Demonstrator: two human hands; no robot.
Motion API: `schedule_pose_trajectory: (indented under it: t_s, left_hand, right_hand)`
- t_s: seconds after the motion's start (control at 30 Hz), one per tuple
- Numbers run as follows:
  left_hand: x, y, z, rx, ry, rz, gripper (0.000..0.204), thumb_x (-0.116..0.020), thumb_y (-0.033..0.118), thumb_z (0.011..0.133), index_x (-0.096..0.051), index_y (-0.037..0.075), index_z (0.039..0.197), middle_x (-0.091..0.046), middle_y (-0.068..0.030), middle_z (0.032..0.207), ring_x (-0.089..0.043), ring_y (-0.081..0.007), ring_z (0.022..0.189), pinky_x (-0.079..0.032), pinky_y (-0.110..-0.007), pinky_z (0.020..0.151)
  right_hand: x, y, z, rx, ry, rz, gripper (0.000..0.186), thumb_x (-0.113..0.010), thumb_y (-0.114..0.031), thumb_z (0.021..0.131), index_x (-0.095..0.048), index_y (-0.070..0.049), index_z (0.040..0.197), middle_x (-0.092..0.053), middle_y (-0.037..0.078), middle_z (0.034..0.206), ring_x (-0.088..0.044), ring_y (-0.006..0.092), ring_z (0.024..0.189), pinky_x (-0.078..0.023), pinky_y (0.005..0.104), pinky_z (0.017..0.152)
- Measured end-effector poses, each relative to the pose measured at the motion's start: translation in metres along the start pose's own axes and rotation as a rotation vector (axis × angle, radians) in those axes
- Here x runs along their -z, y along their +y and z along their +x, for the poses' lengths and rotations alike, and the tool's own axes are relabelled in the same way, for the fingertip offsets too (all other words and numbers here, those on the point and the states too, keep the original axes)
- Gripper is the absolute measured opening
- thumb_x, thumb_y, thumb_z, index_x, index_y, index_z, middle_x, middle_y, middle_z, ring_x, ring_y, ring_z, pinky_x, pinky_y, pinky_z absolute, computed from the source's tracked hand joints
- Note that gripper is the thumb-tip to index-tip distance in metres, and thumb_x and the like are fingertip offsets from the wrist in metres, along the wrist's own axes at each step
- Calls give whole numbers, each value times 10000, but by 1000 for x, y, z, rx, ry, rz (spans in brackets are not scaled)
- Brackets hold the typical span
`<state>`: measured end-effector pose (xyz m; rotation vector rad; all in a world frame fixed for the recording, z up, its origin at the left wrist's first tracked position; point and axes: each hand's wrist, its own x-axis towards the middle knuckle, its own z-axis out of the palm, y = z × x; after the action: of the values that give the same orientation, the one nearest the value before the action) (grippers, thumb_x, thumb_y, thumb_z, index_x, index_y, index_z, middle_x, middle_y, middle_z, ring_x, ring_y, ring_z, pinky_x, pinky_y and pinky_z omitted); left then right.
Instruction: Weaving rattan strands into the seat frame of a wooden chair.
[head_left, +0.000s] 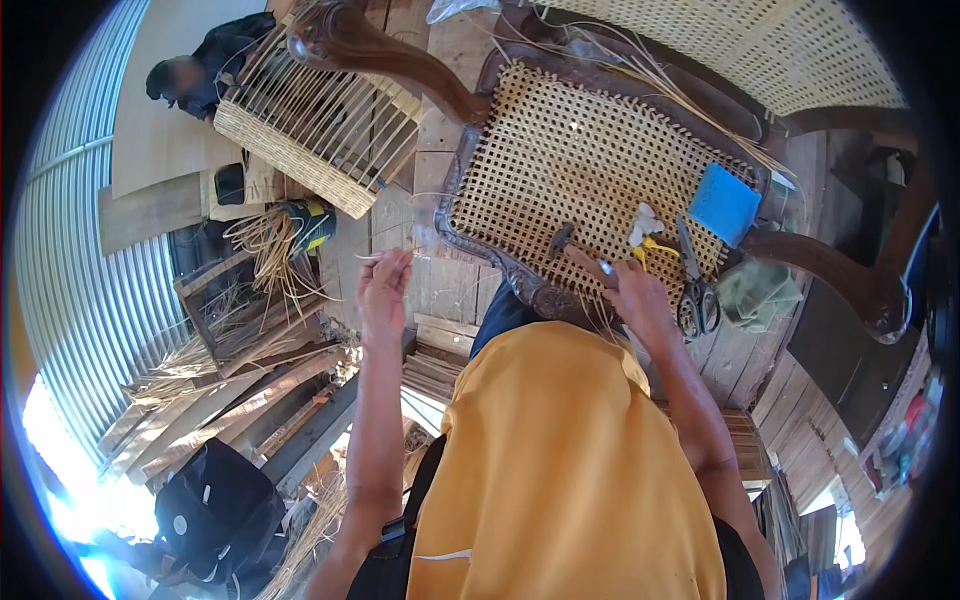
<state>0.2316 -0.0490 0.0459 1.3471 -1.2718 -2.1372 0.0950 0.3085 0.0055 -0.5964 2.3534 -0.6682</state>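
Observation:
My right hand (640, 297) is closed round the handle of a small hammer (585, 262), its dark head lying over the cane seat (560, 150) of a carved dark wood chair. Out to the left of the seat, my left hand (384, 290) is raised with its fingertips pinched on a thin strand of cane (372, 236) that curls above them. On the seat's right part lie a yellow-handled tool (655, 246), a crumpled white scrap (644, 222), scissors (690, 265) with dark handles, and a blue block (725, 205).
Chair arms (400, 65) curve out on both sides, and loose cane strands trail along the seat's far edge. A coil of cane (275, 250) and stacked wood lie at left. Beyond them, another person (205, 70) is beside a slatted wooden frame (300, 150).

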Motion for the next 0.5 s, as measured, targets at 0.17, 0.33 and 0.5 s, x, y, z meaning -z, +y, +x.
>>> schedule_pose_trajectory:
  t_s: [0.17,0.33,0.5]
  left_hand:
    - [-38,-36,-6,202,-101,55,123,-653,86,899,-618,82,1017,-687,-46,985,-672,-176,934,-528,-281,798]
    - [-77,-70,-19,496,-346,-79,134,-664,116,908,-639,78,1035,-691,-55,962,-677,-168,891,-519,-279,782]
    - [-92,-82,-1,539,-421,-74,101,-637,111,929,-643,69,1022,-682,-50,947,-668,-147,823,-530,-254,717]
  right_hand:
    - [34,-51,12,-83,43,296,239,-609,-247,943,-685,-41,1037,-657,147,917,-642,319,800,-511,379,713]
    - [-2,-82,41,225,128,499,231,-630,-224,934,-694,-36,1052,-700,111,1002,-658,202,713,-494,346,639]
    - [2,-93,44,-182,39,541,222,-689,-218,882,-695,1,920,-651,66,702,-566,112,634,-459,280,610]
